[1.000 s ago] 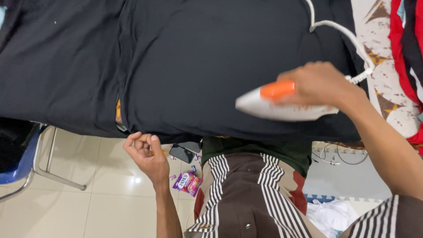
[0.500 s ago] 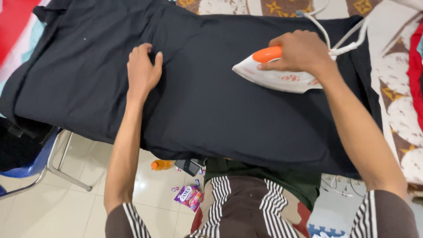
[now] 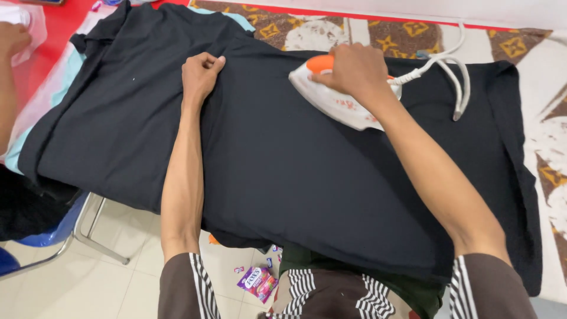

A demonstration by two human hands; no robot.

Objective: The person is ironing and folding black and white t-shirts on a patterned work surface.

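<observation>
A large black garment (image 3: pixel 283 159) lies spread over a padded surface. My right hand (image 3: pixel 353 72) grips the orange handle of a white clothes iron (image 3: pixel 331 97), which rests on the cloth near its far edge. My left hand (image 3: pixel 201 74) is closed, pinching a fold of the black cloth to the left of the iron. The iron's white cord (image 3: pixel 449 68) loops off to the right.
Another person's hand (image 3: pixel 12 41) shows at the far left edge over red cloth. A brown and white patterned cover (image 3: pixel 378 32) lies under the garment. Below, a blue chair (image 3: pixel 41 233), a small pink packet (image 3: pixel 257 282) and tiled floor.
My left hand rose from below the table edge onto the cloth and closed on a fold. The iron slid left and farther away. The view tilted up.
</observation>
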